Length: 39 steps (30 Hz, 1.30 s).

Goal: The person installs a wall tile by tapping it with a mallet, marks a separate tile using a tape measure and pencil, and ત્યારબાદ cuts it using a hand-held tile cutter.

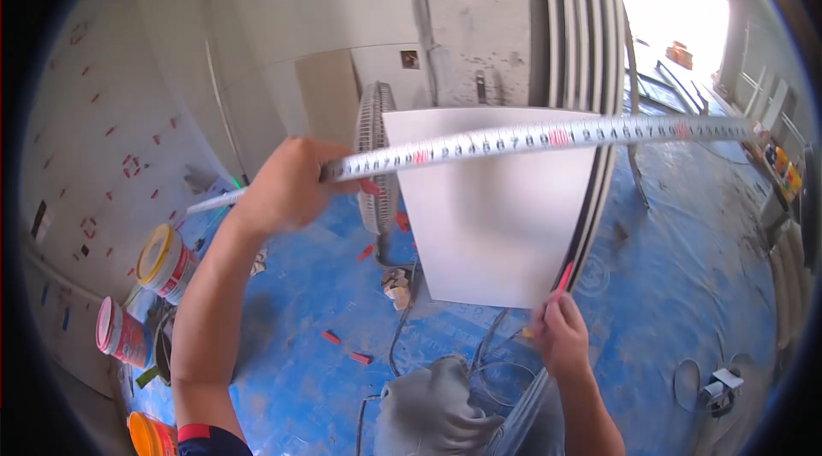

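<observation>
A silver-white tape measure blade (497, 143) stretches across the view, pulled out toward the right. My left hand (295, 186) is closed around it, and a short length sticks out left of the fist. Behind the blade a large white tile or panel (497, 225) stands tilted upright, its lower edge toward me. At its lower right corner is my right hand (561, 332), its fingers pinched on a slim red stick (565, 276), perhaps a pencil or marker. A small red bit shows beside my left fingers; I cannot tell what it is.
A grey fan (377, 156) stands behind the panel's left edge. Several buckets (163, 261) line the left wall. Blue sheeting (300, 310) covers the floor, with red wedges (360, 358) and cables on it. A small tool (721, 387) lies at right. Long panels lean behind.
</observation>
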### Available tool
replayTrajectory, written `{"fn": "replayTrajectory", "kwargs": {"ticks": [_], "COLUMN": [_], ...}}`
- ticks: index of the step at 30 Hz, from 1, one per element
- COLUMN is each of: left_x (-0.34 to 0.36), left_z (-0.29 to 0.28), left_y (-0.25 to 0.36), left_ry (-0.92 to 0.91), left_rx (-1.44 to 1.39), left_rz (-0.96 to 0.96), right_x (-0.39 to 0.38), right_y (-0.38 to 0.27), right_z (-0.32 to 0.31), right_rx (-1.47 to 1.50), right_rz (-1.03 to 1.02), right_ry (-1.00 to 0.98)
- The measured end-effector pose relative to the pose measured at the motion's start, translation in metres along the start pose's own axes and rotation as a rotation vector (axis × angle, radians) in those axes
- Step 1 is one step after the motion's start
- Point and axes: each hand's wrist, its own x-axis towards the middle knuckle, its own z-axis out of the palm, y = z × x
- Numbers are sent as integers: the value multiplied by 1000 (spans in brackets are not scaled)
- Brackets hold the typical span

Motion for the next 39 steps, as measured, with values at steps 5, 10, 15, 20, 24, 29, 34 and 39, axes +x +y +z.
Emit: {"fn": "replayTrajectory", "kwargs": {"ticks": [5, 10, 15, 20, 24, 29, 34, 39], "left_x": [-24, -33, -34, -38, -38, -33, -24, -22], "left_z": [52, 91, 97, 111, 126, 136, 56, 10], "left_y": [31, 65, 68, 60, 68, 45, 3, -74], "left_ry": [-59, -55, -24, 45, 69, 144, 175, 83], "left_rx": [-319, -619, -655, -646, -358, -145, 251, 408], "left_rz": [-92, -146, -159, -179, -112, 154, 258, 396], "right_x": [16, 24, 26, 25, 32, 32, 48, 36], "right_y": [-35, -52, -47, -44, -29, -20, -5, -17], "right_z": [64, 102, 106, 117, 116, 108, 6, -32], "right_rx": [674, 696, 763, 766, 732, 668, 657, 753], "right_rz": [-166, -102, -101, -122, -193, -48, -186, -369], "right_ry": [-100, -158, -181, -84, -173, -16, 347, 306]}}
